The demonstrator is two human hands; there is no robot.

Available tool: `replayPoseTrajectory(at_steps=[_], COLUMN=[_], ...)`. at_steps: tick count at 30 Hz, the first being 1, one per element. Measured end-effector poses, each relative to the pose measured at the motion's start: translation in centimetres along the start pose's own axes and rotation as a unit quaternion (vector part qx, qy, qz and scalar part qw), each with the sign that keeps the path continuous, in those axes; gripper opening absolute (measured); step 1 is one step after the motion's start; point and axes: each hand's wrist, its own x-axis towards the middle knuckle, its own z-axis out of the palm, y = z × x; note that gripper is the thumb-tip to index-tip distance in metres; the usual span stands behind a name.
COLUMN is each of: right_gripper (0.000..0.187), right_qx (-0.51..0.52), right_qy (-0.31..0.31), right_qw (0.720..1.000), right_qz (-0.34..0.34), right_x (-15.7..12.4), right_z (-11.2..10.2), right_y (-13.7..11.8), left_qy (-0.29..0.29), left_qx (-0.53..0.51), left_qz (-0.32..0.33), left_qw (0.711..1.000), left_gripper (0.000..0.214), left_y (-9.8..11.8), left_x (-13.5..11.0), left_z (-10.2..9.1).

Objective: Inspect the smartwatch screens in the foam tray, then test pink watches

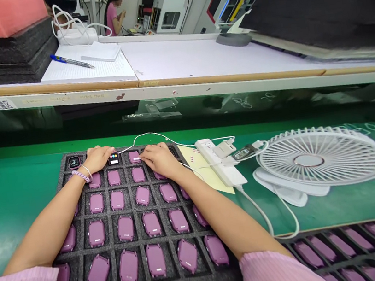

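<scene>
A black foam tray (138, 249) on the green bench holds several purple watch bodies, most lying face down. My left hand (97, 158) rests at the tray's far row, fingers curled beside a watch with a lit screen (114, 159). Another lit watch (74, 162) sits at the far left corner. My right hand (158, 159) lies over the far row too, its fingertips touching a face-down purple watch (134, 156). A white cable (145, 137) runs from between my hands towards the power strip.
A white power strip (221, 166) with plugs lies right of the tray on a yellow sheet (201, 168). A white fan (319, 159) lies flat further right. A second tray of watches (345, 248) is at lower right. On the shelf behind are papers and a pen (71, 61); a person stands far back.
</scene>
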Motion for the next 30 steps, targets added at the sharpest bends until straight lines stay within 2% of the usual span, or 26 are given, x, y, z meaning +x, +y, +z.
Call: replayPoseTrajectory(at_steps=[3, 11, 19, 25, 28, 30], right_gripper=[0.025, 0.036, 0.034, 0.034, 0.033, 0.032], right_qx=[0.005, -0.008, 0.006, -0.022, -0.038, -0.043], right_qy=[-0.004, -0.013, -0.064, -0.054, -0.032, -0.022], right_qw=[1.0, 0.991, 0.983, 0.984, 0.987, 0.988], right_qz=[0.021, 0.134, 0.173, 0.168, 0.152, 0.144], right_x=[0.2, 2.4, 3.0, 3.0, 2.8, 2.6], right_z=[-0.1, -0.2, 0.4, 0.5, 0.5, 0.6], right_y=[-0.2, -0.7, -0.5, -1.5, -2.2, -2.4], left_qy=[-0.006, -0.014, 0.009, 0.051, 0.092, 0.14], left_qx=[0.0, -0.009, -0.056, -0.163, -0.243, -0.294], left_qz=[-0.001, 0.011, 0.007, -0.004, -0.016, -0.026], left_qw=[1.0, 1.0, 0.998, 0.985, 0.966, 0.945], left_gripper=[0.054, 0.05, 0.046, 0.032, 0.025, 0.025], left_y=[0.1, -0.1, -0.3, -0.5, -0.2, -0.1], left_x=[0.0, 0.0, 0.2, -0.1, -0.1, -0.1], left_z=[0.0, -0.2, 0.1, 0.4, 0.7, 0.4])
